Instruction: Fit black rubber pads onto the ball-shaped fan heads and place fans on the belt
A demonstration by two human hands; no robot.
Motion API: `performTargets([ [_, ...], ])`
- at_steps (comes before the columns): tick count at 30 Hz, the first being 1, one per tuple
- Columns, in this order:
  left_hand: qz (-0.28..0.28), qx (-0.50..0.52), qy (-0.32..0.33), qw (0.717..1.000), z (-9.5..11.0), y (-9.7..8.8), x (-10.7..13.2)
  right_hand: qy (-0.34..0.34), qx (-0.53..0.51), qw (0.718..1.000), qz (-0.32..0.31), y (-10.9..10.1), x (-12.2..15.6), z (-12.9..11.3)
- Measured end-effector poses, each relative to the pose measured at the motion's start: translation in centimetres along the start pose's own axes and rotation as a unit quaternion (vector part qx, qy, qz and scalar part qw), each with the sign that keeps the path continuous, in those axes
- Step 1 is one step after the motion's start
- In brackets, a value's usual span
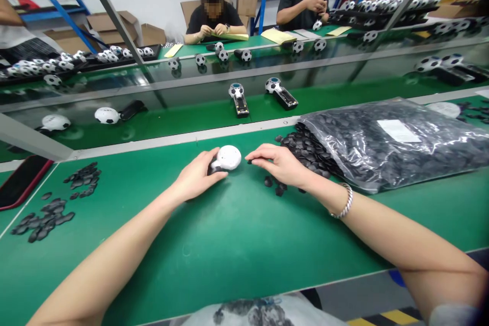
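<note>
My left hand (200,174) is wrapped around the black handle part of a device with a round white head (229,157), held just above the green tabletop. The palm hides most of the handle. Close to the right of that head, my right hand (280,163) pinches a small black piece (249,161) between thumb and fingertips. The piece and the white head are apart. Behind and under the right hand lies a heap of small black pieces (311,150), spilling from a clear plastic bag (405,142) with a white label.
Two loose groups of black pieces (49,218) lie at the left, near a red-edged phone (25,182). Beyond a pale rail, a green conveyor (183,117) carries football-patterned devices (239,99). Across it, two people (217,15) work at a bench with trays of similar balls (110,54).
</note>
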State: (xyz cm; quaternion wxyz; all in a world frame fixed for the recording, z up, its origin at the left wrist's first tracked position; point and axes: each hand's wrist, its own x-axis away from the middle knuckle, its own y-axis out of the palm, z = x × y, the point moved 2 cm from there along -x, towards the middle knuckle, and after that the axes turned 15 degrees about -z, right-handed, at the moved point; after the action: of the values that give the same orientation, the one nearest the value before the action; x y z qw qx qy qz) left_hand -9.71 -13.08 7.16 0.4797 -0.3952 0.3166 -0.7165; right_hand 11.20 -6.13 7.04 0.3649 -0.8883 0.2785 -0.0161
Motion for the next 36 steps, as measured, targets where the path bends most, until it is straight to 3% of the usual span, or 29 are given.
performTargets([
  [3, -0.035, -0.053, 0.034, 0.997, 0.7, 0.7, 0.0, 0.009, -0.012, 1.0, 0.008, 0.5, -0.5, -0.1],
  [6, -0.055, -0.08, 0.057, 0.994, 1.2, 1.1, 0.3, -0.027, -0.004, 1.0, 0.004, 0.9, -0.5, -0.6],
  [12, -0.001, -0.038, 0.072, 0.997, 1.5, 1.0, -0.1, -0.104, 0.046, 0.993, -0.027, 1.7, 0.2, -1.4],
  [17, -0.019, -0.009, 0.068, 0.997, 2.0, 1.1, -1.0, -0.121, 0.096, 0.988, -0.003, 2.5, 0.2, -1.3],
  [24, -0.02, -0.01, 0.063, 0.998, 2.1, 1.2, -0.9, -0.082, 0.043, 0.995, 0.042, 2.9, 0.3, 0.1],
  [32, -0.012, 0.003, 0.078, 0.997, 2.1, 1.1, -1.0, -0.025, 0.017, 1.0, 0.004, 2.9, 0.1, -0.3],
  [36, -0.021, -0.009, 0.077, 0.997, 2.1, 1.5, -0.8, 0.008, 0.025, 0.999, -0.029, 0.9, -0.9, 1.0],
])
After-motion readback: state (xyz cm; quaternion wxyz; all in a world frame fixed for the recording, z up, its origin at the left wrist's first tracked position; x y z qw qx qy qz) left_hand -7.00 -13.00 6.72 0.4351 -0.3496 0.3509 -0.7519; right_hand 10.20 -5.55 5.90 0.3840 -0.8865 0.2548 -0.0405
